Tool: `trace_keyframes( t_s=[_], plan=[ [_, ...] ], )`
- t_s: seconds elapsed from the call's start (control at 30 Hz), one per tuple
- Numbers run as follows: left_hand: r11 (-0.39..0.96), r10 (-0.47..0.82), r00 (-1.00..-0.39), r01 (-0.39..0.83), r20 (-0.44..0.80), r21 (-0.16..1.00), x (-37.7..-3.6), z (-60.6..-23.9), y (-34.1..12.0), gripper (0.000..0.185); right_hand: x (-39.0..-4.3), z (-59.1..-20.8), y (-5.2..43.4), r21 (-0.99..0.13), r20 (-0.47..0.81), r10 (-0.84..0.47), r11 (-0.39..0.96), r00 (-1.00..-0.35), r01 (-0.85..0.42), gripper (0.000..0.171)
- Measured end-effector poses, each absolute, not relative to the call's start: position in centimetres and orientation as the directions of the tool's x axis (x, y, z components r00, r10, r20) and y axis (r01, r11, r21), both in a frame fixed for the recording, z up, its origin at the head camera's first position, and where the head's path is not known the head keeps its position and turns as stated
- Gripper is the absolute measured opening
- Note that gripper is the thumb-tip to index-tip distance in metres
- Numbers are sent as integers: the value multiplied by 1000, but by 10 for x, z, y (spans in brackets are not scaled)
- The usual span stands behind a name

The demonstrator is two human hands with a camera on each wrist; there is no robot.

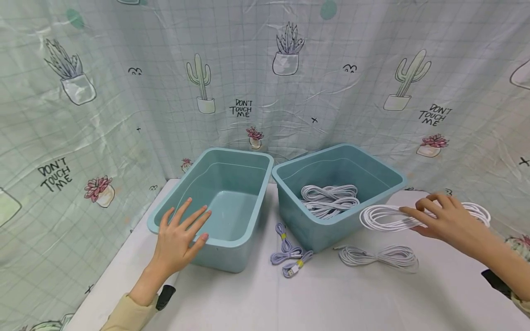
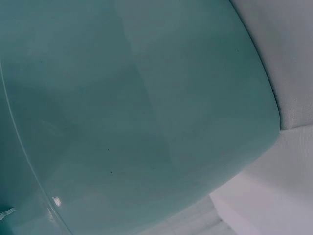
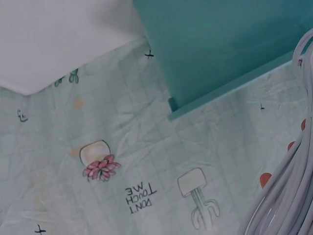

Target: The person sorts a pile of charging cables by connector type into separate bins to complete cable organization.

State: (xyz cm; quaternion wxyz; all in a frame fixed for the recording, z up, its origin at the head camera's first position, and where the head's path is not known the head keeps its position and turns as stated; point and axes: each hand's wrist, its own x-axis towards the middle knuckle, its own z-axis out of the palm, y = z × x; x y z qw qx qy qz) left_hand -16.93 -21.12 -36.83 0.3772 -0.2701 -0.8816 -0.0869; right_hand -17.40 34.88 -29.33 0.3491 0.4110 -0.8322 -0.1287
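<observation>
A white table (image 1: pixel 256 299) is seen from above, backed by a curtain (image 1: pixel 124 92) printed with cactus drawings. Two teal plastic bins are set side by side at the back of the table. The left bin (image 1: pixel 232 161) holds nothing that can be seen; the right bin (image 1: pixel 372 177) already holds several coiled white cables (image 1: pixel 329 198).

The left hand (image 1: pixel 180 236) is laid flat on the near rim of the left bin, its fingers straight and spread, gripping nothing. The right hand (image 1: pixel 445 218) is closed over a coil of white cable (image 1: pixel 383 218), its fingers curled round the strands, and the coil is held just above the table, beside the right bin's outer wall. From the right wrist view, only a few strands of that coil (image 3: pixel 288 196) are seen at the frame's edge.

On the table, another white coil (image 1: pixel 378 256) lies in front of the held one, and two short lilac cables (image 1: pixel 290 255) tied with yellow bands lie between the bins, near the front.

The step in hand is judged to be the sorting of cables into bins, with one coil picked up and not yet placed. A lift over the right bin's rim would be called for next, then a release onto the coils inside.
</observation>
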Motion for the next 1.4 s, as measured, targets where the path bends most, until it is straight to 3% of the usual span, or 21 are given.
trace_keyframes(
  t_s=[0.17,0.4,0.63,1.4],
  plan=[
    [838,410,-560,543,720,-55,-170,-368,-211,61,-175,-283,350,489,496,-762,642,-417,-591,60],
    [836,407,-559,546,722,-49,-170,-369,-210,61,-189,-271,347,499,534,-768,624,-354,-601,55],
    [838,408,-569,545,714,-45,-170,-369,-211,61,-209,-264,333,466,553,-765,613,-331,-639,50],
    [838,412,-572,544,709,-48,-169,-370,-211,61,-272,-261,285,391,474,-759,635,-445,-667,58]
  ],
)
